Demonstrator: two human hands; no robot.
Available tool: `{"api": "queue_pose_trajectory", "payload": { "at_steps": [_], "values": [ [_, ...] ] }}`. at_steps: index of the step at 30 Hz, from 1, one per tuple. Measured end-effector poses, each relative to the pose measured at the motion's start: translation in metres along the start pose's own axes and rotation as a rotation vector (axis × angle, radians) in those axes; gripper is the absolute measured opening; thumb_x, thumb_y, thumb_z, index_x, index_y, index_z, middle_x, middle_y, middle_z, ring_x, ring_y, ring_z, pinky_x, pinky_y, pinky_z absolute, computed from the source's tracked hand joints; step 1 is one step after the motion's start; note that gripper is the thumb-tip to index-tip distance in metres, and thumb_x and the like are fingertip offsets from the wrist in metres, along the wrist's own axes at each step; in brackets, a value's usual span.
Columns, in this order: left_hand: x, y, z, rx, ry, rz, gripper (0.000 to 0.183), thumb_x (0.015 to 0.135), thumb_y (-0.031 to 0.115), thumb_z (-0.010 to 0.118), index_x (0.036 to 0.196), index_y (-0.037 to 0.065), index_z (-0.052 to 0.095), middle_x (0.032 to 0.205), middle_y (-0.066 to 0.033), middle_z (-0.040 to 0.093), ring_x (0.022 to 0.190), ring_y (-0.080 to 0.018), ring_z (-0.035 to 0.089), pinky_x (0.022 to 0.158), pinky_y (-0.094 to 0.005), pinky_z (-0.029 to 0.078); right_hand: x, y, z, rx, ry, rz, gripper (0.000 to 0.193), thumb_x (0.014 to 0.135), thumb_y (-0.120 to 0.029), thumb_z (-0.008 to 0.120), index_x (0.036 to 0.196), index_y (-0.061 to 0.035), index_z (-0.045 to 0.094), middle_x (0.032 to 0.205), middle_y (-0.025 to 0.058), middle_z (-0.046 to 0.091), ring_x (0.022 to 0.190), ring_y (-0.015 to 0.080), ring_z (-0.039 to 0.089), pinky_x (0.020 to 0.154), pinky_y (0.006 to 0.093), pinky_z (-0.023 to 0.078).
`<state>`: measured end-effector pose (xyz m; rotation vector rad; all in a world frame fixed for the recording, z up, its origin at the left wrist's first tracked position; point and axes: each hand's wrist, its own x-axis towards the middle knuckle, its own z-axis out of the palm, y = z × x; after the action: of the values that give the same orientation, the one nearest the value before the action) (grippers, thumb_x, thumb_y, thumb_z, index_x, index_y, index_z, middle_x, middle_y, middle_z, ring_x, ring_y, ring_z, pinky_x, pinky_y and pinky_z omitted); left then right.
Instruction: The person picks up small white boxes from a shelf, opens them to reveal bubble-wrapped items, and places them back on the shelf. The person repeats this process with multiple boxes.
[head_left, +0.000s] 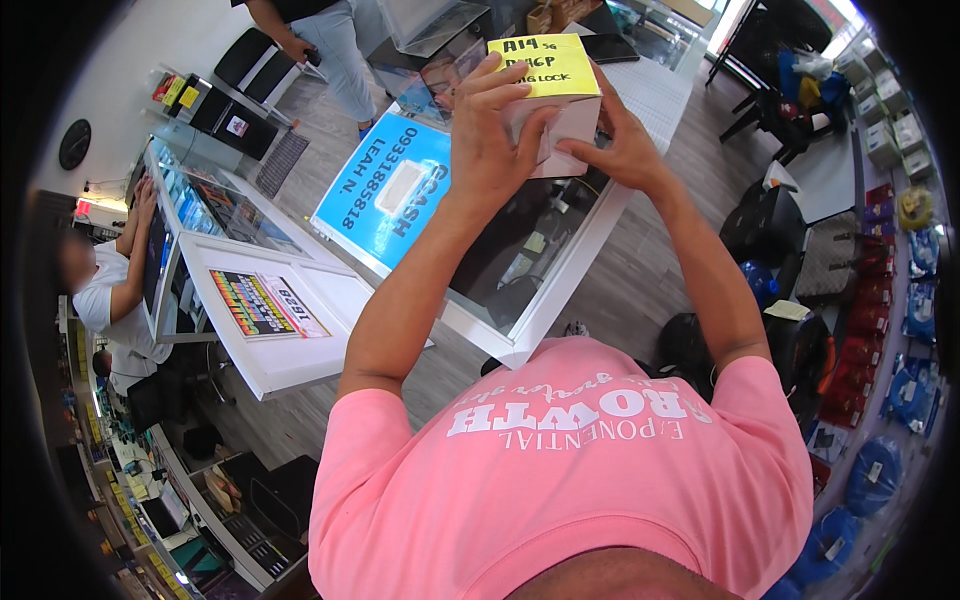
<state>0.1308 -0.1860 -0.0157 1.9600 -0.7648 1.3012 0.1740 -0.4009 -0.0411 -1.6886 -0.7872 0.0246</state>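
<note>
A small white box (572, 118) with a yellow handwritten label (548, 78) on its top face is raised over the glass counter, between my two hands. My left hand (495, 140) grips its left side, fingers reaching over the label's edge and thumb on the near face. My right hand (628, 142) closes round the right side, with its thumb low on the near face. The box's far side is hidden. Beneath my left forearm, a blue printed sign (350, 185) lies on the counter with a small pale rectangular item (403, 187) on it.
The glass display counter (530, 340) has a white frame. A dark phone (610, 47) lies behind the box. At left, a person in white (125, 290) sits by another showcase (215, 270); someone in jeans (340, 55) stands at the far side. Packed shelves (875, 300) line the right.
</note>
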Motion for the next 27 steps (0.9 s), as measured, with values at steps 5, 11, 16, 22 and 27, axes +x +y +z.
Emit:
{"api": "queue_pose_trajectory", "payload": {
  "at_steps": [5, 11, 16, 22, 27],
  "values": [
    [0.002, 0.004, -0.001, 0.036, -0.031, -0.01, 0.054, 0.082, 0.013, 0.088, 0.122, 0.01, 0.053, 0.134, -0.0107, 0.064, 0.135, -0.0401, 0.054, 0.109, -0.0499, 0.044, -0.002, -0.009, -0.001, -0.045, 0.026, 0.038, 0.112, 0.083, -0.02, 0.087, 0.169, -0.0193, 0.017, 0.166, 0.0172, 0.037, 0.15, 0.0325, 0.043, 0.123, 0.0468, 0.039],
    [0.002, 0.009, 0.003, 0.068, -0.048, -0.043, 0.056, 0.081, 0.013, 0.089, 0.124, 0.009, 0.054, 0.136, -0.0116, 0.063, 0.137, -0.0403, 0.051, 0.112, -0.0508, 0.041, -0.016, -0.007, 0.038, -0.196, 0.327, -0.021, 0.107, 0.085, -0.02, 0.085, 0.169, -0.0174, 0.018, 0.159, 0.0193, 0.045, 0.141, 0.0344, 0.053, 0.113, 0.0472, 0.048],
    [0.002, 0.005, -0.001, 0.027, -0.079, -0.016, 0.057, 0.081, 0.012, 0.089, 0.124, 0.006, 0.054, 0.138, -0.0141, 0.063, 0.139, -0.0412, 0.05, 0.113, -0.0509, 0.04, -0.015, -0.007, 0.037, -0.179, 0.347, -0.014, 0.111, 0.084, -0.024, 0.087, 0.169, -0.0171, 0.016, 0.156, 0.0206, 0.048, 0.137, 0.0371, 0.057, 0.109, 0.0468, 0.05],
    [0.005, 0.008, 0.0, -0.007, -0.087, -0.042, 0.055, 0.081, 0.009, 0.088, 0.124, 0.005, 0.054, 0.137, -0.015, 0.063, 0.139, -0.042, 0.05, 0.114, -0.0512, 0.039, -0.01, -0.017, 0.036, -0.362, 0.403, -0.082, 0.112, 0.082, -0.024, 0.088, 0.168, -0.0176, 0.017, 0.155, 0.0215, 0.05, 0.135, 0.0398, 0.058, 0.108, 0.0463, 0.05],
    [0.004, 0.007, -0.001, -0.001, -0.1, -0.065, 0.056, 0.081, 0.01, 0.088, 0.124, 0.006, 0.053, 0.138, -0.016, 0.062, 0.139, -0.0428, 0.049, 0.114, -0.0517, 0.039, -0.011, -0.019, 0.037, -0.252, 0.375, -0.039, 0.11, 0.082, -0.024, 0.087, 0.168, -0.0172, 0.019, 0.153, 0.0214, 0.052, 0.134, 0.041, 0.058, 0.108, 0.0468, 0.05]
  ]
}}
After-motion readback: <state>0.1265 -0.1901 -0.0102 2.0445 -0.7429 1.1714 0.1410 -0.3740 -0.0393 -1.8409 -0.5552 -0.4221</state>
